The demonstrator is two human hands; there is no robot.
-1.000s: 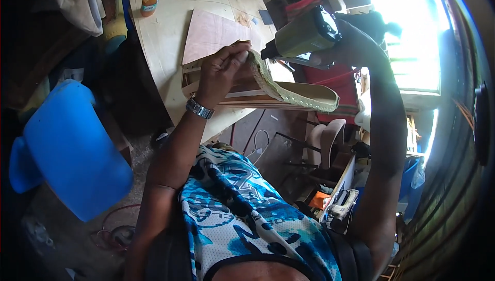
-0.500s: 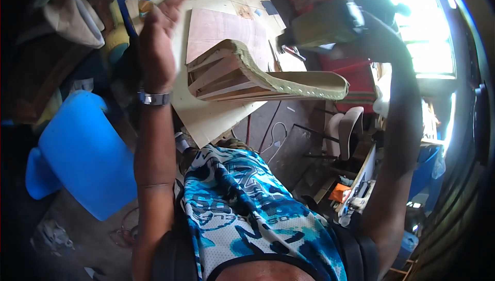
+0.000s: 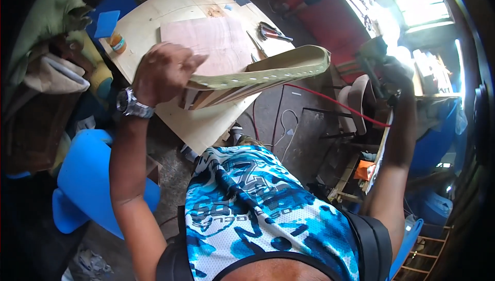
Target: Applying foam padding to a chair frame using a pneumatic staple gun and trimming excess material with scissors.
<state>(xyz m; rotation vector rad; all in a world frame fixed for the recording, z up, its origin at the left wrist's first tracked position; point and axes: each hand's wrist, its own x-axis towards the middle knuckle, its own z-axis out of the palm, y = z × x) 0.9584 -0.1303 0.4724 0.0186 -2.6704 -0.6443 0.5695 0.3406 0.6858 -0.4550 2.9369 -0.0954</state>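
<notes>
A curved wooden furniture frame (image 3: 263,77) stands tilted over the plywood table, with olive-green fabric along its edge and a row of small shiny staples in it. My left hand (image 3: 167,72) is at the frame's left end, fingers curled round the edge; the fingertips are partly hidden. Off to the right, well apart from the frame, my right hand (image 3: 399,72) is closed round the handle of a staple gun (image 3: 374,57), blurred against the window light. A red hose (image 3: 340,103) runs from below the frame toward my right forearm.
The plywood table (image 3: 149,10) carries a thin wooden panel (image 3: 206,41), pliers (image 3: 273,32) and a small orange-brown jar (image 3: 117,43). A blue plastic chair (image 3: 85,178) stands at the left. A beige chair (image 3: 356,100) and a shelf with an orange packet (image 3: 364,169) are at the right.
My left hand has come down from beside the frame onto its left end. The frame has turned and tilted. My right hand has moved right and down with the staple gun, away from the frame.
</notes>
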